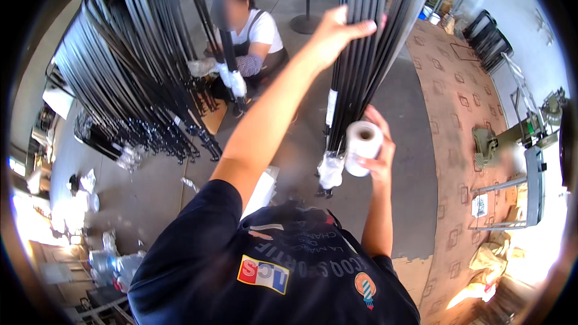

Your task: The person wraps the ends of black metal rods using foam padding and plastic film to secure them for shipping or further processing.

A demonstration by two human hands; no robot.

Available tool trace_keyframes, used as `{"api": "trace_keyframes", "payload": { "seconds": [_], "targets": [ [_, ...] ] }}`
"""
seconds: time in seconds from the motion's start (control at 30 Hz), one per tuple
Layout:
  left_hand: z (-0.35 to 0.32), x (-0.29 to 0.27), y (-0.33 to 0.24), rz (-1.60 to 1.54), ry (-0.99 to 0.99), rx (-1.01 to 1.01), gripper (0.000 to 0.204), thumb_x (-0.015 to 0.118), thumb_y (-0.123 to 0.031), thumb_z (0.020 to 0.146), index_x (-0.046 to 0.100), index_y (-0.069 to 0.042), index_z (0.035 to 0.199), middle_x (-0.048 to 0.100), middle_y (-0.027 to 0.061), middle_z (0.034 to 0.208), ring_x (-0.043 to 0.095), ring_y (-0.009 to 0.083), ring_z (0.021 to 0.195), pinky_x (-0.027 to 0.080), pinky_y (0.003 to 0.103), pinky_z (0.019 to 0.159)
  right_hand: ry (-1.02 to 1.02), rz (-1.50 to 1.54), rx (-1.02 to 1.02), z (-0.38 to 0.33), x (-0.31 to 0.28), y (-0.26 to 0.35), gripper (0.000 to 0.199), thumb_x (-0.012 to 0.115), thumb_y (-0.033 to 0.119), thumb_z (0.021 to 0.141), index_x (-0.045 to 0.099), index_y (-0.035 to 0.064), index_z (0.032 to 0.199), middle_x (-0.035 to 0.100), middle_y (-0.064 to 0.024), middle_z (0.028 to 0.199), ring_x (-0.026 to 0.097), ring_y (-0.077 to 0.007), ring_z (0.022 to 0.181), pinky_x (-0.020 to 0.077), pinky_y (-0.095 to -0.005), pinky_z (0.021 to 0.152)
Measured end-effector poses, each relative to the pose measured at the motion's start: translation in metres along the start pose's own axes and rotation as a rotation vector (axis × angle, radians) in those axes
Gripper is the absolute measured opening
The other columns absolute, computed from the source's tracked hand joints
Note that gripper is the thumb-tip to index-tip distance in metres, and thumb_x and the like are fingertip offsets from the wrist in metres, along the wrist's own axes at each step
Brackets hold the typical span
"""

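Looking down from the head camera, a bundle of long black rods [361, 54] hangs upright in front of the person, its long axis running from the top edge down to a lower end wrapped in clear plastic film [330, 168]. The left hand [337, 33] is raised high and lies against the bundle's left side, thumb and fingers closed around some of the rods. The right hand [376, 150] is lower, just right of the bundle, its fingers curled around a white roll of stretch film [362, 144] whose open core faces the camera. The roll touches or nearly touches the rods just above the wrapped end, so the right hand is the nearer one to that end, which lies just left of and below its fingers.

Further left, more black rods [132, 72] hang in a dense fan. A seated person [250, 42] behind works on another rod [232, 60] with white wrapping. Patterned brown flooring [463, 114] runs along the right.
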State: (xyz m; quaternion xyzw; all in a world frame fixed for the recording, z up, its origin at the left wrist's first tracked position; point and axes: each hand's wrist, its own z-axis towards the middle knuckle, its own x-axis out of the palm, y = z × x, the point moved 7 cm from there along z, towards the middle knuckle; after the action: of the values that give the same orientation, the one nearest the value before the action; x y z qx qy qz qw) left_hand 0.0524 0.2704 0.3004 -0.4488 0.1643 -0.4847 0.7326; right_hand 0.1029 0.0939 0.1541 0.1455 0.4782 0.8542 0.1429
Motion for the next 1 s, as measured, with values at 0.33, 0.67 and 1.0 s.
{"api": "trace_keyframes", "payload": {
  "seconds": [0.33, 0.67, 1.0],
  "targets": [
    [-0.177, -0.01, 0.131, 0.438, -0.009, -0.367, 0.037, 0.06, -0.018, 0.081, 0.049, -0.002, 0.113, 0.054, 0.0075, 0.106, 0.053, 0.0135, 0.095, 0.044, 0.028, 0.081, -0.234, 0.317, 0.155, -0.056, -0.055, -0.054, 0.083, 0.062, 0.044, 0.062, 0.038, -0.0087, 0.122, 0.045, -0.0213, 0.12, 0.048, -0.0298, 0.107, 0.0373, -0.0384, 0.092],
    [-0.405, -0.133, 0.067, 0.513, -0.278, -0.656, 0.019, 0.054, 0.0, 0.08, 0.061, -0.001, 0.097, 0.061, 0.0086, 0.093, 0.057, 0.0172, 0.087, 0.046, 0.026, 0.073, 0.188, 0.914, 0.822, -0.103, 0.187, -0.121, 0.075, 0.062, 0.039, 0.068, 0.036, -0.0046, 0.122, 0.052, -0.0161, 0.098, 0.052, -0.0253, 0.087, 0.0443, -0.0365, 0.076],
    [-0.552, -0.234, -0.003, 0.378, -0.836, -0.63, 0.02, 0.053, 0.002, 0.079, 0.059, 0.0, 0.098, 0.063, 0.0083, 0.092, 0.058, 0.0124, 0.083, 0.046, 0.024, 0.073, 0.358, 0.437, 1.137, -0.13, 0.303, -0.186, 0.041, 0.065, 0.02, 0.073, 0.05, 0.0009, 0.106, 0.057, -0.0085, 0.094, 0.057, -0.0199, 0.086, 0.0469, -0.0333, 0.076]
  ]
}}
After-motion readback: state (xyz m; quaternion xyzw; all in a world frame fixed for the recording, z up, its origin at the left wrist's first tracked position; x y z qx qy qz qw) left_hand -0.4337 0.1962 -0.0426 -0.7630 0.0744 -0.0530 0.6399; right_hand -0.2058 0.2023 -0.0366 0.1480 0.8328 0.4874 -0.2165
